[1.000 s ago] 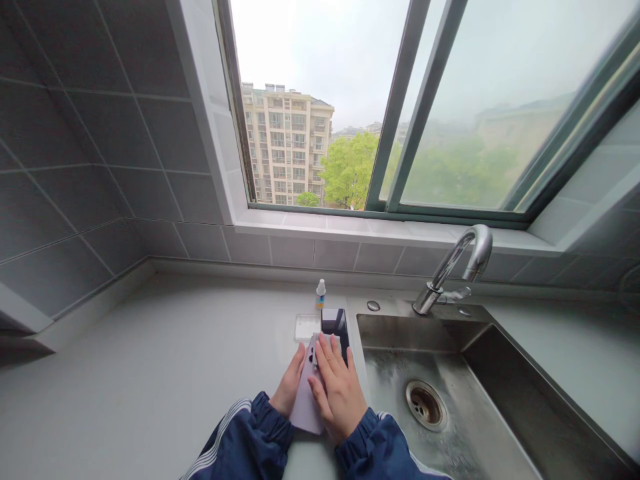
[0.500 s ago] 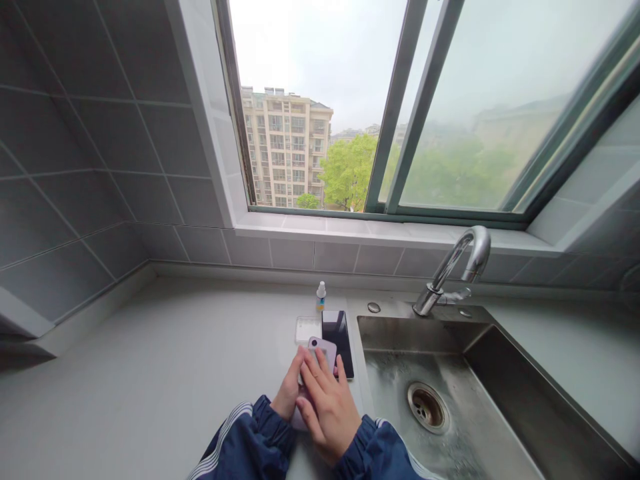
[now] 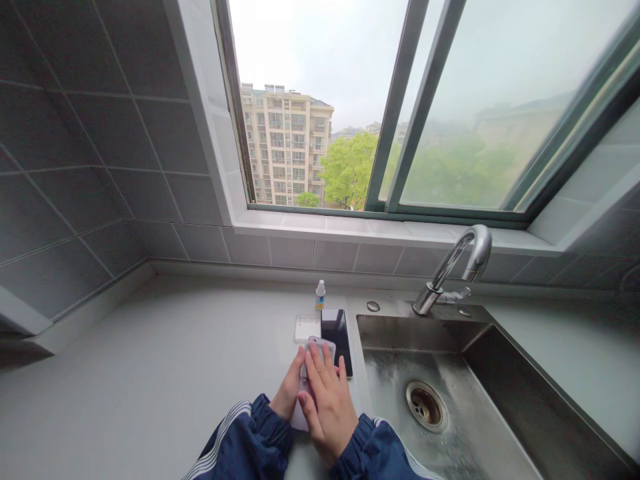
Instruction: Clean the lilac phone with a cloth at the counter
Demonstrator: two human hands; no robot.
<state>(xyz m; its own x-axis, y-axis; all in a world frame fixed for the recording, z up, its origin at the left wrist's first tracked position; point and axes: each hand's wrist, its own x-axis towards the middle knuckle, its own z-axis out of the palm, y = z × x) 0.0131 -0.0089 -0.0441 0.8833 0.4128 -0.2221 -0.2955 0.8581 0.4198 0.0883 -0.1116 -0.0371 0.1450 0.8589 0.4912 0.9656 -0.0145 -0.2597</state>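
Pale lilac rectangular phone (image 3: 300,417) sits between both hands on the grey countertop (image 3: 150,387), just left of the sink; poss. it has a clear case on, hard to tell w/ fingers over most of it. L hand (image 3: 289,385) is closed against its left edge, R hand (image 3: 327,408) spread across its face, fingers wrapped over, so both have hold of it, neither open. Slim black smartphone (image 3: 337,341) lies flat just beside, under R little finger approx. Small clear plastic tray (image 3: 307,328) sits just beyond the lilac phone, small white-capped dropper bottle (image 3: 320,295) upright behind it. Right of these: stainless steel sink (image 3: 400,331), chrome gooseneck faucet (image 3: 463,263). Navy track-jacket sleeves w/ white stripes (image 3: 250,433) cover both wrists.
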